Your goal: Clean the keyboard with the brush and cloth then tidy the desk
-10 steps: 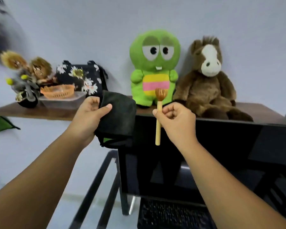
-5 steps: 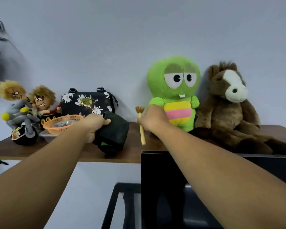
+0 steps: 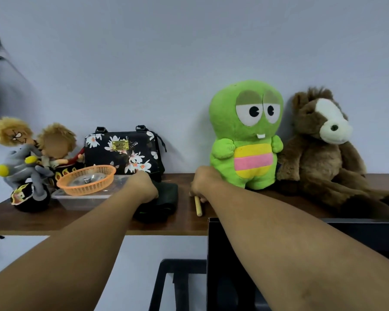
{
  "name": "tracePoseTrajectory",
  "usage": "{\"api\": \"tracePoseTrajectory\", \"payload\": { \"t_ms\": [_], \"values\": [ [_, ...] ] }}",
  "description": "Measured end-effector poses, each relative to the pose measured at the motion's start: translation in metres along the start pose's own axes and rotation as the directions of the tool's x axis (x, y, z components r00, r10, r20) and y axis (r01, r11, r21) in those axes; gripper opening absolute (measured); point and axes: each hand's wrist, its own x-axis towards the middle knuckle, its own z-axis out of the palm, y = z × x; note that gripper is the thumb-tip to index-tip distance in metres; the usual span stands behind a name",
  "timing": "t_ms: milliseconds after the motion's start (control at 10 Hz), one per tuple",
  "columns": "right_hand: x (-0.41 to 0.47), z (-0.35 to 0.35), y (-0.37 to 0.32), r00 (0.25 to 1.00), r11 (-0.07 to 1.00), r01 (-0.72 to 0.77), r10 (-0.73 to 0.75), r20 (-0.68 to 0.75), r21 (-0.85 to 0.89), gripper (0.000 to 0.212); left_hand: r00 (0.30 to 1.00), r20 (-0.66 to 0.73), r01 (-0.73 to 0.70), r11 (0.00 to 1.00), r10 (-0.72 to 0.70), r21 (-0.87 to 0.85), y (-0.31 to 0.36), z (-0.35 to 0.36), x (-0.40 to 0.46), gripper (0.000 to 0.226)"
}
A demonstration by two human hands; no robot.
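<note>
Brush (image 3: 198, 206): wooden handle, lying on the brown shelf (image 3: 88, 223), long axis running roughly front to back, near end poking out toward me from under my right hand (image 3: 203, 181); bristle end hidden beneath the hand. Grip state: right fingers curled over the handle, knuckles up, wrist low on the shelf just beside the green plush toy (image 3: 245, 135). Cloth (image 3: 164, 203): dark, bunched, resting on the shelf just left of the brush, in front of the floral bag (image 3: 124, 151). My left hand (image 3: 144, 186) sits on its left part, fingers curled down into the fabric, beside the orange basket (image 3: 87, 180). Both forearms reach straight out. Judgement: both items look set down for tidying; letting go comes next.
</note>
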Motion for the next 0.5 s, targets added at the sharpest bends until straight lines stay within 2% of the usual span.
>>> {"api": "tracePoseTrajectory", "payload": {
  "t_ms": [100, 200, 400, 500],
  "values": [
    [-0.003, -0.005, -0.004, 1.0, 0.999, 0.022, -0.022, 0.013, -0.036, 0.046, 0.998, -0.027, -0.057, 0.982, 0.062, 0.179, 0.005, 0.0, -0.003, 0.024],
    [-0.006, -0.003, -0.007, 0.998, 0.998, 0.05, -0.051, -0.025, -0.03, 0.046, 0.995, -0.006, -0.094, 0.963, 0.099, 0.251, 0.005, 0.003, -0.002, 0.035],
    [-0.02, -0.018, -0.01, 0.988, 0.988, 0.152, -0.151, -0.023, 0.033, 0.016, 0.981, 0.035, -0.192, 0.957, 0.189, 0.218, -0.003, 0.0, -0.003, 0.051],
    [-0.045, -0.051, 0.021, 0.981, 0.982, 0.176, -0.169, -0.092, 0.073, 0.02, 0.973, 0.015, -0.23, 0.95, 0.232, 0.213, 0.024, -0.009, -0.028, 0.045]
  ]
}}
